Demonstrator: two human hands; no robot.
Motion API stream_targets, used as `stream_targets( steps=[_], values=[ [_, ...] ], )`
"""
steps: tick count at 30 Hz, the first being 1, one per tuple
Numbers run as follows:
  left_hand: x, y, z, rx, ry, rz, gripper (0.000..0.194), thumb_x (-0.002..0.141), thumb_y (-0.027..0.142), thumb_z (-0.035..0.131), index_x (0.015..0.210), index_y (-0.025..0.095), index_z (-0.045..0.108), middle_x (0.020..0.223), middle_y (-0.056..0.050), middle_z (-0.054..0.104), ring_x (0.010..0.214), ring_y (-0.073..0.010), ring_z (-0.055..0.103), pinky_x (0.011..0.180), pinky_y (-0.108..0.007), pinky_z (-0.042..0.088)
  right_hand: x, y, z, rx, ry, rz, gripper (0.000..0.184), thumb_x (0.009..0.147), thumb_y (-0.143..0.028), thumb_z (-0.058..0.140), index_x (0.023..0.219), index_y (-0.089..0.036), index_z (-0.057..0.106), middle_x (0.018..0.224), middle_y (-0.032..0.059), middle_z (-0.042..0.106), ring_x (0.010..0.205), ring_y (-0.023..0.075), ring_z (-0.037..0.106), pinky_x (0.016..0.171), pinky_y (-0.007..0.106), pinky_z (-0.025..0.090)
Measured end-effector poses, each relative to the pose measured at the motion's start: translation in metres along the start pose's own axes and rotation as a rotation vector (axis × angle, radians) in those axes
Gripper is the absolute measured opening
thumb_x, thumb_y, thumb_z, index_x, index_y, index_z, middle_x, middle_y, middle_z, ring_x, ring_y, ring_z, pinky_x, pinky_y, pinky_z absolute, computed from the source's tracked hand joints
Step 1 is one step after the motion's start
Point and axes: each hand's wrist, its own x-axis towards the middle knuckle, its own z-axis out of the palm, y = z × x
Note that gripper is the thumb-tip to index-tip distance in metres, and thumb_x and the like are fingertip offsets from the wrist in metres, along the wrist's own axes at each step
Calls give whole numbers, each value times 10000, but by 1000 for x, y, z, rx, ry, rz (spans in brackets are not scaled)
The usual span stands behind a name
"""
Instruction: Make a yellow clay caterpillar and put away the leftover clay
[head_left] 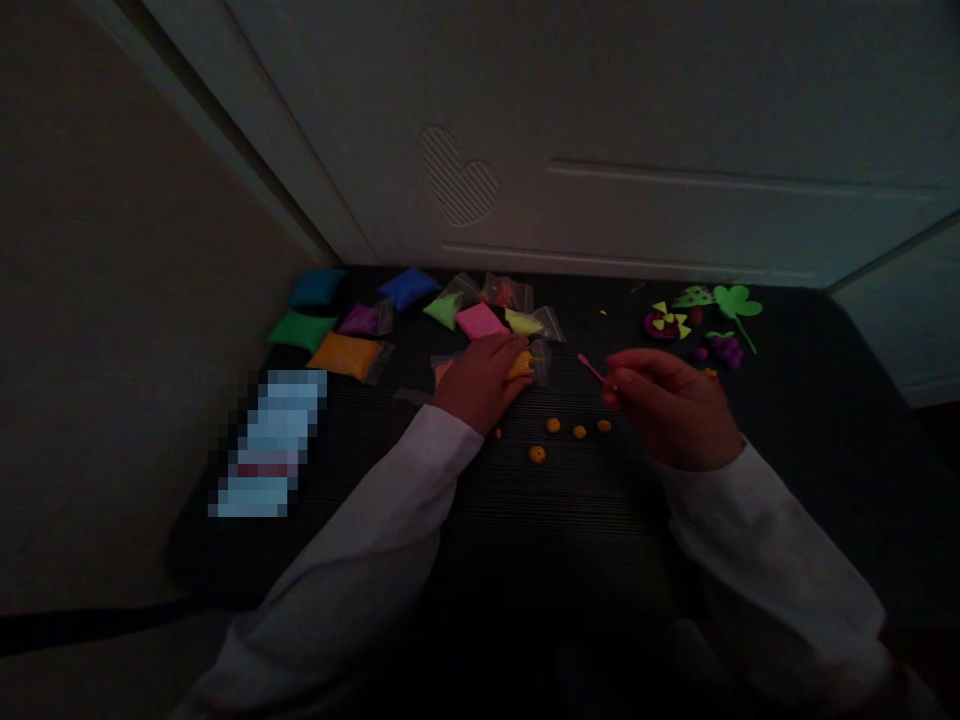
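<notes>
My left hand (486,378) reaches over the clay packets, its fingers curled round a small bag of yellow-orange clay (520,366). An orange-peach packet (442,372) lies partly under that hand. My right hand (671,405) is closed in a pinch at the fingertips, with a thin pink modelling tool (589,364) sticking out of them to the left. Whether a bit of clay is also in the pinch is too dark to tell. Between the hands, several small orange clay balls (553,425) with dark marks lie on the black table (570,530).
Bags of coloured clay, such as blue (409,289), green (302,331), orange (349,356) and pink (481,322), lie at the back left. A blurred-out bright screen (274,440) is at left. Finished clay shapes, a green clover (737,303) and purple grapes (726,350), lie back right.
</notes>
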Motion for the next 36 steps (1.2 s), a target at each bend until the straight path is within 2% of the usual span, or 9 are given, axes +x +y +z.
stream_targets(
  steps=[4,8,10,12,17,25,31,33,36],
  values=[
    [-2,1,-8,-31,35,45,496,728,274,614,1186,133,484,1162,-119,552,1094,-226,493,937,-392,402,-2,1,4,48,-39,36,163,629,-163,716,761,-215,634,646,-55,667,588,56,629,558,144,500],
    [-3,9,-17,-16,161,47,354,748,296,587,1071,152,583,1078,-107,610,1025,-241,537,896,-427,412,-5,1,9,58,-55,73,137,619,-175,726,709,-198,624,634,-44,664,579,61,625,551,152,496],
    [-5,17,-22,-105,253,53,240,750,272,591,961,165,633,998,-83,646,960,-214,572,862,-394,435,-6,0,11,52,-67,61,116,632,-181,719,699,-200,626,643,-43,663,580,60,618,555,157,491],
    [-7,28,-29,-313,292,38,150,748,241,604,869,165,652,902,-54,668,868,-164,603,803,-318,468,-8,1,13,51,-73,32,102,642,-177,712,701,-208,633,658,-44,657,592,59,609,566,162,486],
    [-13,51,-42,-791,84,12,186,661,219,698,833,164,651,818,-20,677,773,-123,614,713,-235,479,-13,4,18,71,-125,-43,93,657,-167,699,700,-234,650,718,-46,622,672,66,570,634,191,470],
    [-18,52,-42,-1047,-18,-134,82,651,180,704,708,172,645,726,6,644,691,-97,590,644,-212,457,-23,8,29,82,-198,10,89,703,-211,667,751,-286,676,723,-38,622,683,94,565,634,231,467],
    [-19,51,-40,-1020,-2,-169,135,645,234,712,719,176,614,694,1,613,659,-113,560,601,-244,443,-26,7,29,88,-237,41,111,754,-228,617,809,-295,686,779,-34,636,750,98,582,707,244,472],
    [-19,51,-39,-960,45,-152,155,641,234,716,742,180,612,695,1,613,660,-111,554,597,-239,442,-27,7,29,81,-247,70,122,775,-236,593,830,-292,686,800,-31,637,758,95,580,713,240,467],
    [-19,48,-38,-821,172,-42,182,656,180,702,826,186,636,762,-7,635,711,-105,569,632,-223,455,-28,6,29,62,-249,80,149,800,-259,560,886,-272,681,849,-13,636,783,105,576,732,252,462]
  ],
)
